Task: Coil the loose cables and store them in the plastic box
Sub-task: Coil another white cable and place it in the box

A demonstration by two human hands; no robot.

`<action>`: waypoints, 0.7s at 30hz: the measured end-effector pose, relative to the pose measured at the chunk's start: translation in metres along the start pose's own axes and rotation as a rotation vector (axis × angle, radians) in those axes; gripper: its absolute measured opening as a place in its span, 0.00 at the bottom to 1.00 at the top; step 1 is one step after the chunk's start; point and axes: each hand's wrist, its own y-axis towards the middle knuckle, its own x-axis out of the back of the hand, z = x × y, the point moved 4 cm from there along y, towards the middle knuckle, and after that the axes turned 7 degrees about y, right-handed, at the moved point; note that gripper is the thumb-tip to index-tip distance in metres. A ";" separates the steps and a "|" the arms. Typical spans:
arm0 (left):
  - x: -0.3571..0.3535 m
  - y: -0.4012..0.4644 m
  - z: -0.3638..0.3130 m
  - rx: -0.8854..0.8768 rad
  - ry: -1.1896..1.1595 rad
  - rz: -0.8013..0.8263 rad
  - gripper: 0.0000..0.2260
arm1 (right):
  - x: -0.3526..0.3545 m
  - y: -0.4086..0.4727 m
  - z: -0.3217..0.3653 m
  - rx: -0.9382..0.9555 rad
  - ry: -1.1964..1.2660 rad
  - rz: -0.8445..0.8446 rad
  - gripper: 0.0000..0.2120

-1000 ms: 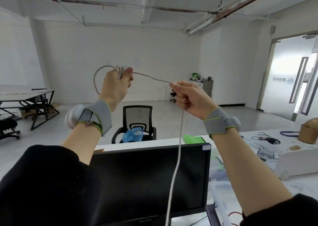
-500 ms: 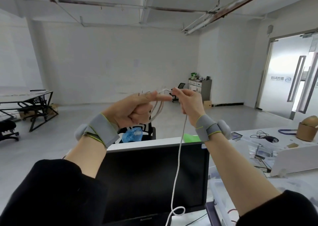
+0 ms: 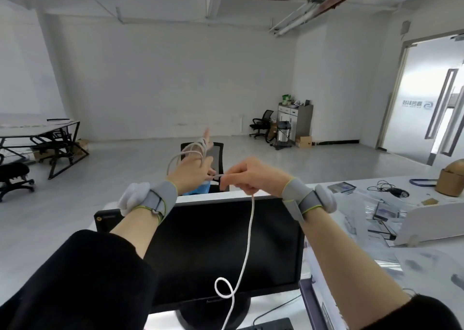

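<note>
Head view, frame centre: left hand (image 3: 192,170), fingers extended, wears thin white cable (image 3: 248,239) loops; right hand (image 3: 247,177) pinches it.

Over the last second both hands have dropped from a raised position to just above the monitor's top edge (image 3: 200,200). The left hand (image 3: 192,170) has gone from a closed fist around the gathered loops to extended fingers, with the loops (image 3: 187,151) now wound around those fingers. The right hand (image 3: 247,177) has closed in beside the left and pinches the white cable (image 3: 248,239) just short of the loops. Below that pinch, the hanging run has shortened and now shows a small loop near its lower end, apparently a twist in the slack.
</note>
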 end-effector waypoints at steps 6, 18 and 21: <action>-0.015 -0.015 -0.015 0.027 -0.001 0.292 0.23 | 0.029 -0.001 -0.018 0.092 0.192 -0.279 0.06; -0.006 -0.029 -0.031 -0.194 -1.383 0.675 0.17 | -0.008 0.011 -0.056 0.144 0.715 -0.078 0.16; 0.009 -0.014 -0.027 -0.077 -1.366 0.129 0.21 | -0.034 0.010 -0.075 0.005 0.575 0.051 0.13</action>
